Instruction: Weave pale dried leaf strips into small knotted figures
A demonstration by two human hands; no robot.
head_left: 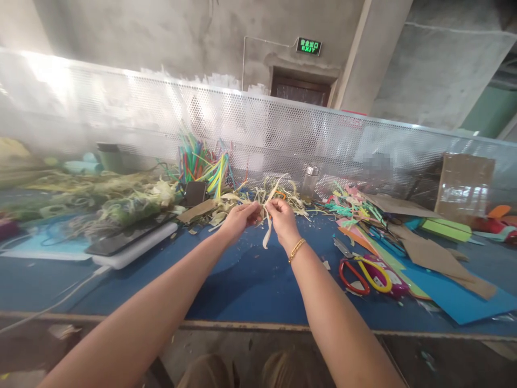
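Left hand (pixel 241 217), left of the bottle (pixel 310 180) and nearer the table edge: fingers (pixel 253 215) curled shut, thumb and forefinger pinching the top of a pale strip (pixel 266 233). Right hand (pixel 284 216), just beside it, also left of the bottle: fingers (pixel 274 207) likewise closed, pinching the same strip at its upper end, fingertips of both hands almost touching. Strip hanging down between the two hands, lower end loose above the blue table (pixel 250 285), in front of the bottle and slightly to its left.

Both forearms bare, stretched forward from the near edge and converging on the strip, the left running up from the lower left, the right from the lower right with a gold bracelet (pixel 297 249) at the wrist. Both hands raised off the table.

Far left of the bottle: a blurred green cup (pixel 109 156), contents not to be made out. In front of it a heap of husks (pixel 105 199) and a dark tablet (pixel 129 237) lying on a white slab. Closer to the bottle, on its left: a bunch of coloured straws (pixel 202 164) standing up, holder hidden. Bottle itself clear, upright against the mesh screen (pixel 283 129), contents impossible to tell. Right of the bottle: paper cut-outs (pixel 351 205), red-and-yellow scissors (pixel 363 272) lying flat nearer the edge, blue sheets (pixel 456 296), and cardboard (pixel 464 183) propped at the screen.
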